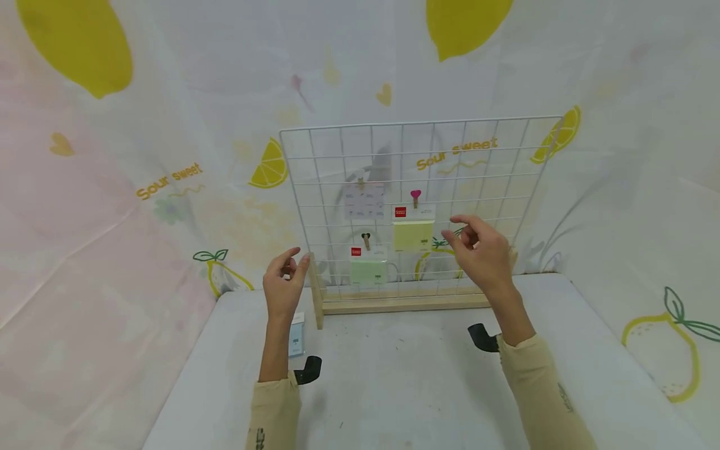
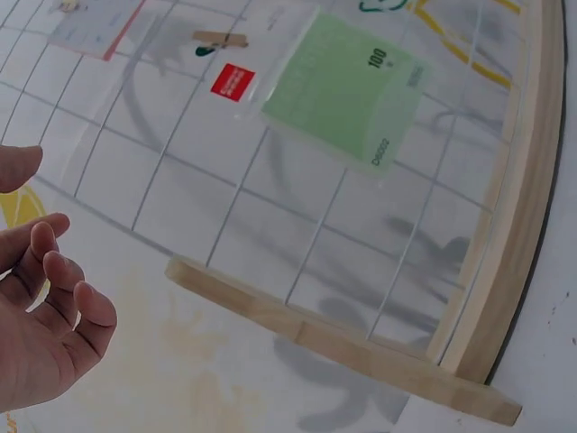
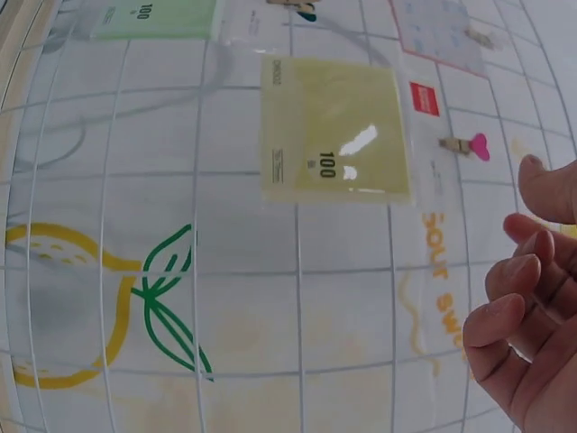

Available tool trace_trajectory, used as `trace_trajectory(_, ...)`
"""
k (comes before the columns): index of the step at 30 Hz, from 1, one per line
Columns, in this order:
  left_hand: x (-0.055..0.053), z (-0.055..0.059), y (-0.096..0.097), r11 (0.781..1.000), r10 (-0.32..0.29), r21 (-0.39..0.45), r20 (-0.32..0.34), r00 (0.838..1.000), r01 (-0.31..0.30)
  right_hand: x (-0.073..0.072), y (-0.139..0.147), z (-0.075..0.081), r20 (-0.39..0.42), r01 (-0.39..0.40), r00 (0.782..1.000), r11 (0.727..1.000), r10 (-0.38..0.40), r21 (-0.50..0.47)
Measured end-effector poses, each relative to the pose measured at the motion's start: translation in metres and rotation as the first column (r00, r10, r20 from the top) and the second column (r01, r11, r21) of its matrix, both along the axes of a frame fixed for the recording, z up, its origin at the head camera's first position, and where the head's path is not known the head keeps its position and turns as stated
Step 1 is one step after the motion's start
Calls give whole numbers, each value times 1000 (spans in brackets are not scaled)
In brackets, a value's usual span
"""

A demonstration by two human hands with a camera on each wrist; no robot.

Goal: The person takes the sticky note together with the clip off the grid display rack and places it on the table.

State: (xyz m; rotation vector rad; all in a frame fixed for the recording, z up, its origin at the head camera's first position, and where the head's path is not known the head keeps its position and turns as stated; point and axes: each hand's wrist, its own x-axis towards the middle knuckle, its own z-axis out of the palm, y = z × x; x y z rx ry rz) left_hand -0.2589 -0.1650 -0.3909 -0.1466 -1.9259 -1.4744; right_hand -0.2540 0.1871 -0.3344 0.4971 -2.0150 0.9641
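Observation:
A white wire grid panel (image 1: pixel 478 181) stands in a wooden base (image 1: pixel 405 304). A yellow sticky note pack (image 1: pixel 413 235) hangs on it from a small clothespin with a pink heart (image 3: pixel 480 147). Lower left, a green sticky note pack (image 2: pixel 347 90) hangs from another clothespin (image 1: pixel 366 241). A pale printed sheet (image 1: pixel 364 201) is clipped above it. My right hand (image 1: pixel 478 247) is raised right of the yellow pack, thumb and fingers apart, holding nothing. Beside the panel's left edge, my left hand (image 1: pixel 284 284) is also raised with loosely bent fingers and nothing in them.
A blue sticky note pack (image 1: pixel 296 336) lies on the white table (image 1: pixel 394 387), partly behind my left forearm. The wooden foot (image 1: pixel 317 294) of the panel stands just right of my left hand. A lemon-print cloth (image 1: pixel 197 94) hangs behind and at both sides.

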Motion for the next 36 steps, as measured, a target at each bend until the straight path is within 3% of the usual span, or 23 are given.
trace_trajectory(5, 4, 16, 11, 1000, -8, -9, -25, 1000, 8, -7, -14, 8, 7, -52, 999, 999, 52, -1)
trace_trajectory(10, 15, 43, 28, 998, -55, 2, -56, 997, 55, -10, -22, 21, 33, 18, 999, 999, -19, 40)
trace_trajectory(14, 15, 53, 38, 997, -71, 0, -68, 995, 71, -12, -27, 30, 68, 34, 997, 998, -38, 58)
trace_trajectory(18, 12, 56, 42, 998, -64, -1, -81, 995, 64, -13, -35, 35, 95, 17, 995, 999, -21, 49)
trace_trajectory(29, 7, 62, 50, 995, -95, 33, -62, 994, 97, -20, -54, 44, 66, -2, 998, 1000, 0, 26)
trace_trajectory(36, -22, 45, 51, 996, -87, 28, -78, 993, 89, -24, -67, 49, 43, -33, 999, 999, 32, 16)
